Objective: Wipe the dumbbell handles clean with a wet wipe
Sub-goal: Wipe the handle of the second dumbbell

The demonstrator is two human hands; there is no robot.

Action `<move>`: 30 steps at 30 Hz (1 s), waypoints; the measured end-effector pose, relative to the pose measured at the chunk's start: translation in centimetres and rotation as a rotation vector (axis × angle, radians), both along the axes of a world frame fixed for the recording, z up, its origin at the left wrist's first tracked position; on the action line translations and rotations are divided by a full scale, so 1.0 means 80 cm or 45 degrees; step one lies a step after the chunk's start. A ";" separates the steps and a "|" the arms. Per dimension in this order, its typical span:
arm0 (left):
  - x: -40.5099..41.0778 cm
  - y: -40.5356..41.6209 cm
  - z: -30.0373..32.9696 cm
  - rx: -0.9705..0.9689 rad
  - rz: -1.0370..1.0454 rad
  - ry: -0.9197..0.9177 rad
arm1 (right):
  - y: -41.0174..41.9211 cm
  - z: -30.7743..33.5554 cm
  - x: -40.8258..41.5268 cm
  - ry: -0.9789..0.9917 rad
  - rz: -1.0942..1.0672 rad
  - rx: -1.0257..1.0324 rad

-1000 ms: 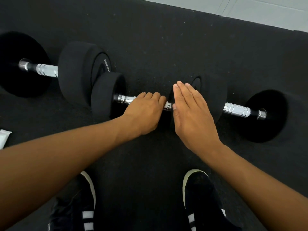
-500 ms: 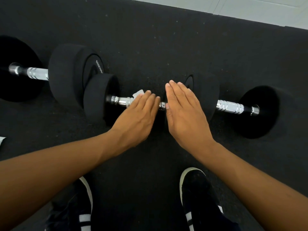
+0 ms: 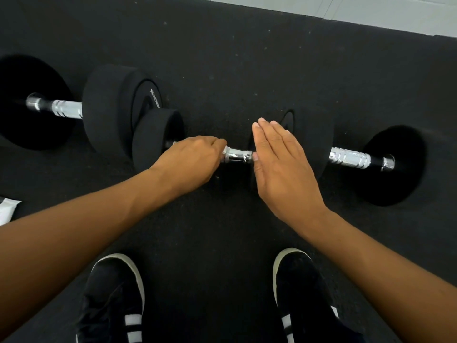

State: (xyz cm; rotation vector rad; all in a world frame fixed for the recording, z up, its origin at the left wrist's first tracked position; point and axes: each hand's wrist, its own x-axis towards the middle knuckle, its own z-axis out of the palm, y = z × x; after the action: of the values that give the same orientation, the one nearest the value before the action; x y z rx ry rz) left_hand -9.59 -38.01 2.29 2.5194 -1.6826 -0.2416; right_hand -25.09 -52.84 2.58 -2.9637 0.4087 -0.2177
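Three black dumbbells lie in a row on the dark mat. My left hand point(image 3: 193, 159) grips the chrome handle point(image 3: 236, 154) of the middle dumbbell near its left weight point(image 3: 153, 139), fingers curled over the bar. The wet wipe is hidden under that hand. My right hand point(image 3: 279, 164) lies flat with straight fingers on the right weight point(image 3: 319, 137), its thumb beside the bare end of the handle. The left dumbbell's handle point(image 3: 61, 108) and the right dumbbell's handle point(image 3: 350, 158) are untouched.
A white packet point(image 3: 7, 209) lies on the mat at the left edge. My two black shoes point(image 3: 116, 300) point(image 3: 304, 298) stand just behind the dumbbells. Pale floor tiles point(image 3: 371, 11) begin beyond the mat's far edge.
My left hand went from flat fingers to a curled grip and slid left along the handle, baring more chrome. The white wipe corner seen earlier no longer shows. My right hand stayed put.
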 end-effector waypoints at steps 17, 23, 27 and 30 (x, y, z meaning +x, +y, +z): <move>-0.053 0.067 0.041 -0.636 1.035 1.583 | 0.045 0.049 -0.007 -0.031 0.215 0.545; -0.046 0.083 0.062 -0.593 0.820 1.749 | 0.089 0.044 0.005 0.184 -0.238 1.864; -0.041 0.093 0.067 -0.495 0.796 1.434 | 0.094 0.034 0.007 0.146 -0.404 2.308; -0.040 0.101 0.068 -0.414 0.764 1.064 | 0.101 0.029 0.012 0.129 -0.512 2.367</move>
State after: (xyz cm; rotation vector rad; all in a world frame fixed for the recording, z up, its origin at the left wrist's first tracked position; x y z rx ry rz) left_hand -12.79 -29.92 7.75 2.0822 -0.5770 -0.7472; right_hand -24.15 -44.74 4.93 -1.0589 0.6612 0.2064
